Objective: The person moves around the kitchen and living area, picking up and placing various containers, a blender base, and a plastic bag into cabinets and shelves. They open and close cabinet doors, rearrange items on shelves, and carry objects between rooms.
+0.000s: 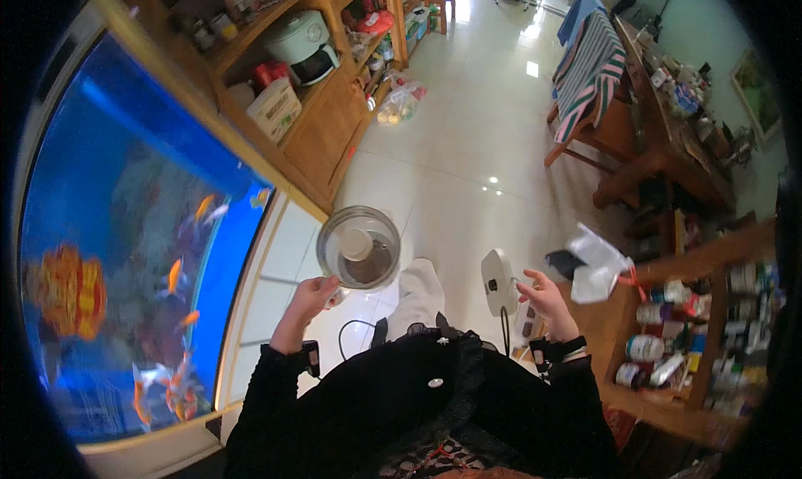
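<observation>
My left hand (318,296) grips the handle of a round, clear container (358,248), perhaps a pitcher or bowl, with a pale round piece over its middle and something dark inside. The fish tank (144,228) with orange and white fish stands to the left of it. On the right, my right hand (542,297) is raised with its fingers spread, close beside a white oval device (499,283) with a dark cable. Whether the fingers touch the device I cannot tell. A white power strip (527,325) lies below that hand.
A wooden cabinet (322,150) with a white appliance (304,43) runs along the upper left, a plastic bag of fruit (396,103) at its foot. At the right are a towel-draped chair (589,72), a cluttered wooden table (677,128) and shelves of bottles (645,347).
</observation>
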Available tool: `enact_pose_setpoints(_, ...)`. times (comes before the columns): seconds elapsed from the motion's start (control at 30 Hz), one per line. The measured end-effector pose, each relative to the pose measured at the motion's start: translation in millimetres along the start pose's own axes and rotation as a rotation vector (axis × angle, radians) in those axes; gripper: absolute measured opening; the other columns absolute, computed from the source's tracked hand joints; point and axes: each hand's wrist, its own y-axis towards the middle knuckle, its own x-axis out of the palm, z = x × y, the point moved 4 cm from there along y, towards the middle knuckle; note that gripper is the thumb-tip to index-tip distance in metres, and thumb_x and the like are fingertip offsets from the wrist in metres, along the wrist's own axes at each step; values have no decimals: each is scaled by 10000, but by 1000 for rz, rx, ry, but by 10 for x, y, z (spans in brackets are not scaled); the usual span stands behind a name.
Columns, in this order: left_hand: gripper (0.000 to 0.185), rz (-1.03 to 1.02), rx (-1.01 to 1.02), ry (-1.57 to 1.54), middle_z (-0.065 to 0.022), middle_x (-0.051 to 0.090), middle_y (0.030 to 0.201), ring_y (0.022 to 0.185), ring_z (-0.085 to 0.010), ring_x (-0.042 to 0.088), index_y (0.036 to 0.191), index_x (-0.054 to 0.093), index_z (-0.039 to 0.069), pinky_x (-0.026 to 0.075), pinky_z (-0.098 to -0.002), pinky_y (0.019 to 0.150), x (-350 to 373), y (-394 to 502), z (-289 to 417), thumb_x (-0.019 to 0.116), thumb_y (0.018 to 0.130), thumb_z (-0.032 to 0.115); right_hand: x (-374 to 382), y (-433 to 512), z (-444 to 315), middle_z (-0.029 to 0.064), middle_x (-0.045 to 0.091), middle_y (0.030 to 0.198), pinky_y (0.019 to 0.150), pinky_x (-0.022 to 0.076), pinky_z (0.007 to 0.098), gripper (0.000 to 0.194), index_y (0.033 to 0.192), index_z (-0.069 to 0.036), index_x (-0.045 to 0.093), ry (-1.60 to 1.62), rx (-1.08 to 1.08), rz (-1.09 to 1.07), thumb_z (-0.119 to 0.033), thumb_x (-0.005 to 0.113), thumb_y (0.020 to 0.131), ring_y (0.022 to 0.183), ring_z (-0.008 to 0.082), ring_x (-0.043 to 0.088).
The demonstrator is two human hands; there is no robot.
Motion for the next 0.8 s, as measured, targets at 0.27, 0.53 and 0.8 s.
enact_pose_setpoints(0.27,470,-216,92,-20,-28,568,642,556,-117,518,778,623,32,432,-266,527,860,2770,2380,611,845,497,-334,2502,-1679,26,604,778,451,330,167,339,1067,-8,597,235,200,-143,-284,647,876,523,34,439)
enact_pose_setpoints(0.53,372,-391,217,-213,-15,588,907,768,-111,513,1076,570,59,426,-249,663,2405,5446,4174,571,899,386,-215,5439,-2544,-20,585,823,504,333,163,425,1085,-14,610,485,250,-198,-311,722,802,632,39,457)
enact_pose_setpoints(0.8,210,-404,233,-517,-92,627,1011,927,-178,573,1056,576,6,471,-313,787,3251,7291,4998,507,892,117,-155,7675,-3027,43,606,853,500,354,212,545,1050,38,602,390,327,-167,-382,755,738,636,66,477)
